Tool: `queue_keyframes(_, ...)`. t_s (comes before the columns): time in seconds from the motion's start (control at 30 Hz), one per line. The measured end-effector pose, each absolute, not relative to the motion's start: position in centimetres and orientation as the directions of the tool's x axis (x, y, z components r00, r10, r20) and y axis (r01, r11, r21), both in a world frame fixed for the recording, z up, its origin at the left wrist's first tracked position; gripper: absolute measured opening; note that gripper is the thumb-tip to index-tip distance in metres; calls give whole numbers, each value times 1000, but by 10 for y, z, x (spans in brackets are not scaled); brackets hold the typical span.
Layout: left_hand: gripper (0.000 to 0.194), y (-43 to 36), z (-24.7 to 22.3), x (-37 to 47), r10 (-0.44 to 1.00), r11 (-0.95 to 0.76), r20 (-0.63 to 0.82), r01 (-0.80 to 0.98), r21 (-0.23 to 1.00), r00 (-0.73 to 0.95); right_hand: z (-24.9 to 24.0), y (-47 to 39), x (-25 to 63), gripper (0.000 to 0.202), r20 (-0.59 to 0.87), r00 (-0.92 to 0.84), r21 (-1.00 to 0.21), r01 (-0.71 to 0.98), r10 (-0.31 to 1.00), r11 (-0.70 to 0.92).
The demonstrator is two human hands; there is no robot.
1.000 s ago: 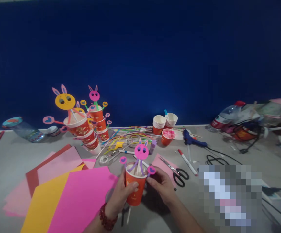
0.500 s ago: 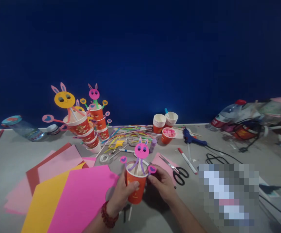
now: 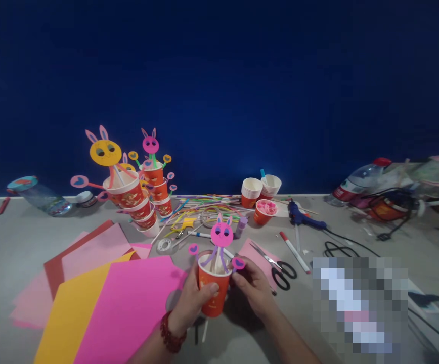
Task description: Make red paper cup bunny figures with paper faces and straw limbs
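Observation:
My left hand is wrapped round an orange paper cup, held upright above the table. From the cup rises a pink paper bunny head with blue-lidded eyes, and purple pipe cleaners bend out over the rim. One ends in a pink disc with a purple heart on the left side. At the right of the cup, my right hand pinches the other pink paper disc at its lower edge. A thin white stick shows below the cup.
Coloured foam sheets cover the left. Stacked bunny cups stand behind them. Black-handled scissors, a red-capped marker and a blue glue gun lie right. Loose pipe cleaners and cup stacks sit at the back.
The view has shifted slightly, so the things on the table appear a little further right. Both hands keep the same hold on the cup and disc.

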State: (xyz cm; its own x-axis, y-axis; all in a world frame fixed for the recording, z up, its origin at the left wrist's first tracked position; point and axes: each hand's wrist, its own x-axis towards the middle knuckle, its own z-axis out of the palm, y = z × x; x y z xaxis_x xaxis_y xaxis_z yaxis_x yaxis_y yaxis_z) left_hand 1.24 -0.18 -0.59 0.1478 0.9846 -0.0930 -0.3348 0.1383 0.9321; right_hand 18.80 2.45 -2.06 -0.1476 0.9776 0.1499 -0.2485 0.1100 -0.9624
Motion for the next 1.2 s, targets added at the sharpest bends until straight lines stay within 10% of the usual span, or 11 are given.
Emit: queue_keyframes(1.2, 75, 3, -28, 15, 998, 49, -39, -283, 958, 41, -37, 25, 180, 29, 89, -138, -960, -276, 986, 48)
